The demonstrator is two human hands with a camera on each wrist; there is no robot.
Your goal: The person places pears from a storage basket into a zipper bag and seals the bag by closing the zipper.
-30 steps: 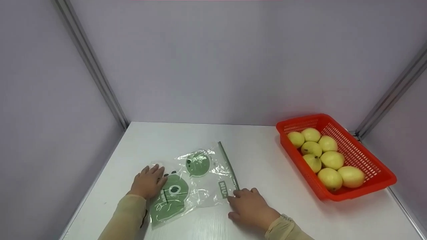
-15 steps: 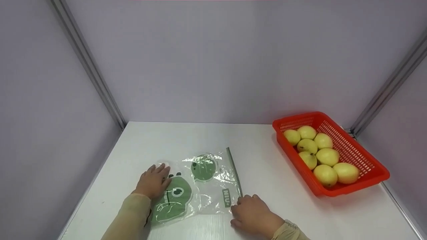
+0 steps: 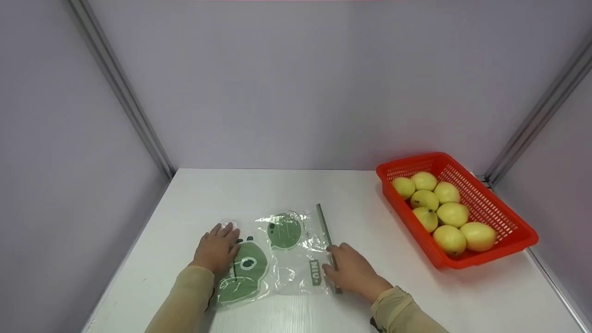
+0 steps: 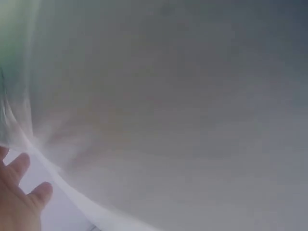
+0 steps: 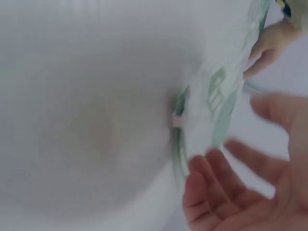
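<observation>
A clear plastic zip bag (image 3: 296, 273) with green cartoon prints lies flat on the white table. Its green sealing strip (image 3: 323, 224) runs along the right edge. My left hand (image 3: 216, 248) rests with spread fingers on the bag's left end; in the left wrist view only a few of its fingers (image 4: 19, 166) show at the lower left. Over the strip's lower half is my right hand (image 3: 352, 269), fingers loosely bent. In the right wrist view this hand (image 5: 240, 187) has thumb and fingers apart, close to the strip; contact with it cannot be made out.
A red plastic basket (image 3: 502, 208) stands at the right of the table, holding several pale yellow fruits (image 3: 452, 214). Grey-white panels (image 3: 286, 92) close off the back and both sides.
My right hand has moved away from me along the strip, whose near end now shows below it. In the head view, the bag appears slightly further right; my left hand stays on it.
</observation>
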